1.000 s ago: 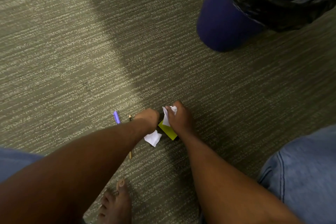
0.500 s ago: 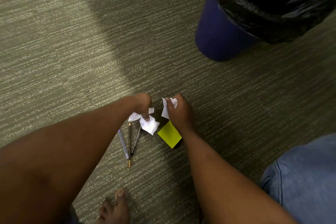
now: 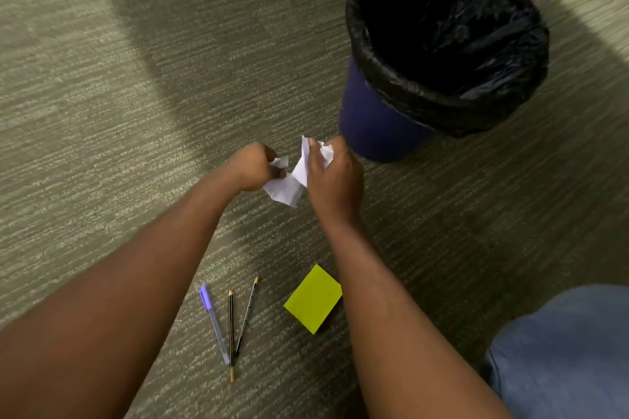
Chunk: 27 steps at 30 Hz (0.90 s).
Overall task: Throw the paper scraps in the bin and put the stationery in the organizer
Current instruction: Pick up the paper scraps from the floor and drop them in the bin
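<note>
Both my hands, left [image 3: 250,169] and right [image 3: 332,177], are closed on scraps [image 3: 287,185]; I hold tight and drop them only over the bin [image 3: 381,119].

White crumpled paper scraps [image 3: 287,185] in both sets of fingers; bin [image 3: 374,119] beyond the fingertips dark blue, bag [image 3: 476,92] in it glossy black; carpet [image 3: 119,95] grey-green with fine pale streaks; nearer than the fingers: yellow-green sticky notes [image 3: 313,299]; pen [image 3: 214,323] clear with purple cap; two pencils [image 3: 231,333] black with yellowish stripes and tan tips; blue denim [image 3: 561,357] at lower right.
</note>
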### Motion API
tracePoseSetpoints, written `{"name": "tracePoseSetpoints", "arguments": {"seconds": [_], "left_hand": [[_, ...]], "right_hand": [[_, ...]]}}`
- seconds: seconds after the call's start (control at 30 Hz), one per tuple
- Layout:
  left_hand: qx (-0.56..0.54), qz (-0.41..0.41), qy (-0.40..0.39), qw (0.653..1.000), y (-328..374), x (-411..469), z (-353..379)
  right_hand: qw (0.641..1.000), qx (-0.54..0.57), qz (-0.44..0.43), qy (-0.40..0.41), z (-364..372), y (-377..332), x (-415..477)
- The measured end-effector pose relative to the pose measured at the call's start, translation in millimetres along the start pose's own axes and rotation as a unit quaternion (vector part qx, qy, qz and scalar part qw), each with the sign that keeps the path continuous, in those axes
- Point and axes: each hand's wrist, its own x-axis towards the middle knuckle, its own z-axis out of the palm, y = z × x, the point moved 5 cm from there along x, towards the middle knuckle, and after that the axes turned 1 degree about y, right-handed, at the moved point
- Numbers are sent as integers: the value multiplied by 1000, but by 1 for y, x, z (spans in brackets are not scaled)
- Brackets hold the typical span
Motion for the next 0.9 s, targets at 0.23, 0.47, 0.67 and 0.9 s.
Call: {"name": "tracePoseSetpoints", "arguments": {"seconds": [0.23, 0.47, 0.67, 0.9], "left_hand": [[-66, 42, 96, 992, 54, 1, -46], [-243, 75, 191, 948, 125, -17, -91], [-264, 133, 201, 934, 191, -13, -106], [-203, 135, 182, 953, 225, 4, -92]], "right_hand": [[992, 63, -24, 108, -36, -41, 46], [964, 129, -12, 234, -88, -65, 82], [950, 120, -14, 288, -122, -72, 123], [955, 63, 22, 290, -133, -51, 153]]}}
